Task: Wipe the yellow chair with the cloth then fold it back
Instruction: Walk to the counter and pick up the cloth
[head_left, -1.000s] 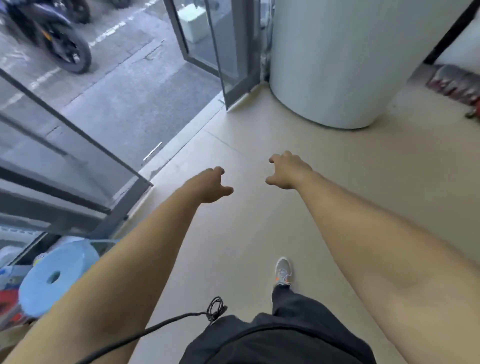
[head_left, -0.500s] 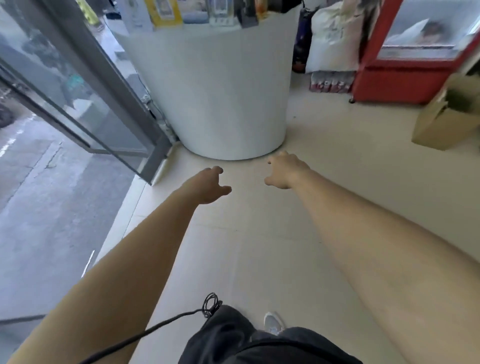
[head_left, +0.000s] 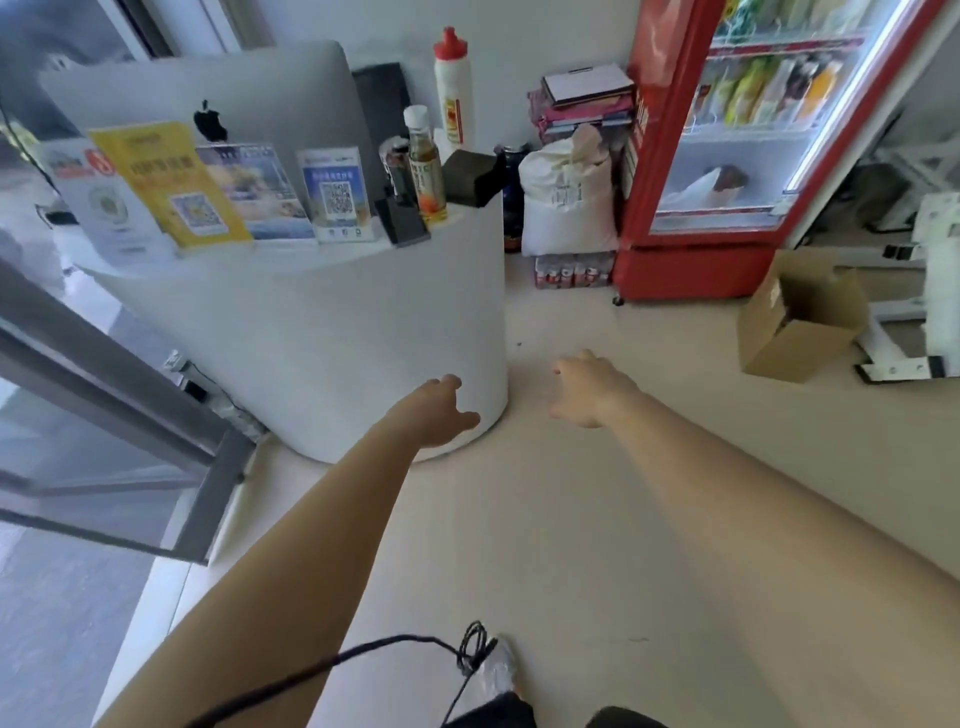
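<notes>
Neither a yellow chair nor a cloth is in view. My left hand (head_left: 439, 413) is stretched out in front of me, fingers loosely curled and apart, holding nothing, just in front of the base of a round white counter. My right hand (head_left: 589, 388) reaches forward beside it over the beige floor, also empty with fingers slightly spread.
The round white counter (head_left: 322, 332) stands ahead left, carrying signs, bottles and a monitor. A red drinks fridge (head_left: 727, 145) is at the back right, a white sack (head_left: 569, 200) beside it. An open cardboard box (head_left: 800, 322) lies on the floor right. A glass door (head_left: 104, 431) is at left.
My view has swung right and upward, away from the street and door toward the counter and fridge. Both arms stay stretched out and empty.
</notes>
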